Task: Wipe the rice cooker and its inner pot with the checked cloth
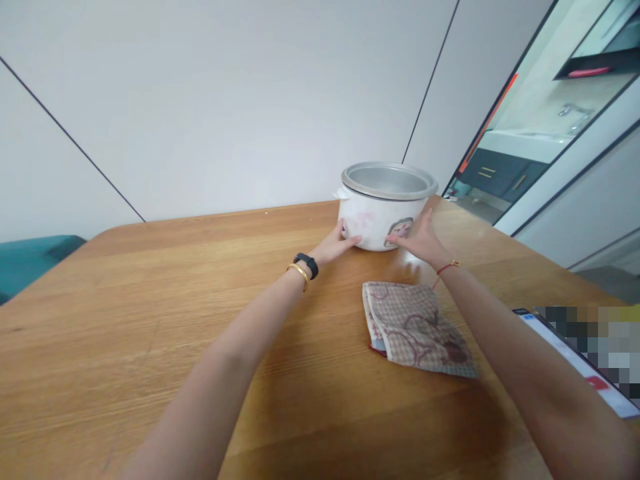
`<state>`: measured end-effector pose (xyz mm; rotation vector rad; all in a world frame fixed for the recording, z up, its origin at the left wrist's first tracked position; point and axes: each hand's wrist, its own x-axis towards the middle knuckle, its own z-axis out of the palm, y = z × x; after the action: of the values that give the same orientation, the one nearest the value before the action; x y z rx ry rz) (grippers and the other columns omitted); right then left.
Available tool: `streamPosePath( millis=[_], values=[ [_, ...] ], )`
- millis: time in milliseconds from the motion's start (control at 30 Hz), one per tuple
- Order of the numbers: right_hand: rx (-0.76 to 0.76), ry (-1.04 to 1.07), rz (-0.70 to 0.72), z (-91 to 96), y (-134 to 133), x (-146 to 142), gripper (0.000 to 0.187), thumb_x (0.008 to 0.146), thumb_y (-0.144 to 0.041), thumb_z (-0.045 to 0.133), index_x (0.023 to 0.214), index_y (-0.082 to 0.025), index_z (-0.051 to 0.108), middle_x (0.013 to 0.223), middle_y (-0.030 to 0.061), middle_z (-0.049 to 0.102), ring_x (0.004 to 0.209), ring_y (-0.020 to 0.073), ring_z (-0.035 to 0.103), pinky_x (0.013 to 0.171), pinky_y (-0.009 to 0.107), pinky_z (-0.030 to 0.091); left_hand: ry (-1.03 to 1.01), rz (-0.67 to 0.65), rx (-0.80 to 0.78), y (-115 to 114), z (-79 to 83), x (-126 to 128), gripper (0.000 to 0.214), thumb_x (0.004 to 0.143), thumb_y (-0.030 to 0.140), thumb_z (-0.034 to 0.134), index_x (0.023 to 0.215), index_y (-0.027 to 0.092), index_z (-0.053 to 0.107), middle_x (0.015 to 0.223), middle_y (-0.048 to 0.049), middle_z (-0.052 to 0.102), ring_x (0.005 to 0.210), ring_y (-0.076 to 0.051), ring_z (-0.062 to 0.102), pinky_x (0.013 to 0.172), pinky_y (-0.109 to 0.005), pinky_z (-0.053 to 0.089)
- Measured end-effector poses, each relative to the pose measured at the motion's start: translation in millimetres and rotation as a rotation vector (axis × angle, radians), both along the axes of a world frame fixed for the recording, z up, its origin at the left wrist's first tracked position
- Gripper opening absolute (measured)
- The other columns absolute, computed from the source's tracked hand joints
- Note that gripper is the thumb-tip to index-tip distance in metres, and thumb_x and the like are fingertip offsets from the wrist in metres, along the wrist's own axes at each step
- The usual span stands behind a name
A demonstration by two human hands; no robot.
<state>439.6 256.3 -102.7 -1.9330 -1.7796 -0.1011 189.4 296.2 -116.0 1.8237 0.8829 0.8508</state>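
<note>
A white rice cooker body [373,217] with a metal inner pot [389,180] and no lid stands at the far side of the wooden table [150,307]. My left hand [336,245] lies against its lower left side, fingers stretched out. My right hand [420,238] rests flat against its lower right side, fingers also extended. Both hands touch the cooker from opposite sides. A folded checked cloth [417,327] lies on the table just short of the cooker, beside my right forearm.
A flat device with a blurred screen [583,357] lies at the table's right edge. A white wall stands behind the table. At the far left a teal seat [30,260] shows, and a doorway onto a bathroom counter [525,143] opens at the right.
</note>
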Motion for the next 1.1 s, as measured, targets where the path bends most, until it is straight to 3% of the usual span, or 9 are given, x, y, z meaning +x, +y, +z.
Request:
streamPosePath(
  millis=[100,200,300,500,633,733,867,1000,1100],
  values=[
    [0.059,-0.174,-0.16,-2.9,-75.1,-29.5,0.083,0.084,-0.064,0.052,0.146,-0.011,0.036,0.136,0.0314,0.048,0.122,0.0515,0.044,0.095,0.07,0.033,0.181,0.081,0.056,-43.5,-2.2,-53.4,0.086,0.082,0.059,0.064,0.151,0.016,0.036,0.16,-0.0152,0.03,0.147,-0.031,0.027,0.122,-0.045,0.016],
    [-0.017,-0.366,0.068,-23.3,-154.7,-65.6,0.058,0.083,-0.068,0.049,0.124,-0.028,0.061,0.113,0.0224,0.063,0.111,0.0479,0.051,0.098,0.076,0.021,0.302,0.117,0.152,-103.9,-4.4,-108.4,0.059,0.088,0.052,0.059,0.138,0.023,0.052,0.148,-0.0116,0.05,0.138,-0.03,0.044,0.117,-0.051,0.029],
    [-0.171,-0.413,0.233,-45.8,-183.0,-87.5,0.064,0.081,-0.071,0.049,0.125,-0.028,0.063,0.112,0.0216,0.065,0.105,0.0459,0.054,0.095,0.077,0.025,0.341,0.123,0.164,-164.0,6.1,-140.1,0.043,0.093,0.047,0.055,0.13,0.026,0.059,0.136,-0.008,0.062,0.126,-0.027,0.057,0.11,-0.048,0.04],
    [-0.278,-0.397,0.372,-57.4,-101.6,-50.3,0.06,0.093,-0.051,0.041,0.145,-0.023,0.045,0.15,0.0169,0.044,0.136,0.0394,0.039,0.106,0.073,0.023,0.43,-0.113,0.219,-256.5,37.9,-153.2,0.034,0.096,0.037,0.054,0.128,0.028,0.061,0.131,-0.0041,0.065,0.121,-0.021,0.06,0.106,-0.039,0.045],
    [-0.269,-0.396,0.323,-52.3,-79.3,-29.3,0.06,0.091,-0.059,0.042,0.141,-0.026,0.051,0.152,0.0147,0.043,0.137,0.0428,0.037,0.104,0.08,0.017,0.51,-0.038,0.216,-290.7,29.7,-182.9,0.032,0.096,0.036,0.054,0.126,0.028,0.063,0.129,-0.0049,0.066,0.12,-0.022,0.06,0.106,-0.042,0.045],
    [-0.034,-0.495,0.308,-44.9,-84.1,-49.5,0.055,0.093,-0.054,0.042,0.136,-0.024,0.057,0.155,0.0132,0.039,0.144,0.0434,0.024,0.106,0.08,0.003,0.51,0.117,0.146,-298.6,15.2,-209.9,0.03,0.096,0.038,0.053,0.122,0.029,0.065,0.126,-0.005,0.068,0.116,-0.024,0.063,0.104,-0.044,0.047],
    [0.148,-0.468,0.515,-26.8,-58.0,-103.5,0.046,0.092,-0.029,0.046,0.136,-0.026,0.056,0.161,0.0046,0.029,0.15,0.0369,0.009,0.11,0.075,-0.009,0.49,0.248,0.138,-293.4,6.1,-218.7,0.029,0.095,0.04,0.053,0.117,0.029,0.068,0.122,-0.005,0.07,0.112,-0.025,0.065,0.102,-0.045,0.049],
    [0.11,-0.091,0.621,-10.4,7.0,-141.1,0.043,0.088,-0.017,0.044,0.126,-0.026,0.061,0.152,0.005,0.045,0.149,0.0295,0.017,0.114,0.071,-0.001,0.501,0.148,0.174,-291.0,13.6,-202.0,0.028,0.097,0.038,0.051,0.118,0.028,0.066,0.123,-0.0045,0.07,0.113,-0.023,0.064,0.102,-0.04,0.048],
    [0.092,-0.083,0.531,-9.0,47.1,-149.2,0.045,0.091,-0.021,0.037,0.131,-0.022,0.059,0.15,0.0103,0.048,0.151,0.0293,0.01,0.113,0.07,-0.006,0.537,0.084,0.198,-296.1,19.7,-193.4,0.028,0.098,0.037,0.05,0.12,0.028,0.065,0.123,-0.0035,0.069,0.114,-0.021,0.063,0.103,-0.038,0.047]
  ],
)
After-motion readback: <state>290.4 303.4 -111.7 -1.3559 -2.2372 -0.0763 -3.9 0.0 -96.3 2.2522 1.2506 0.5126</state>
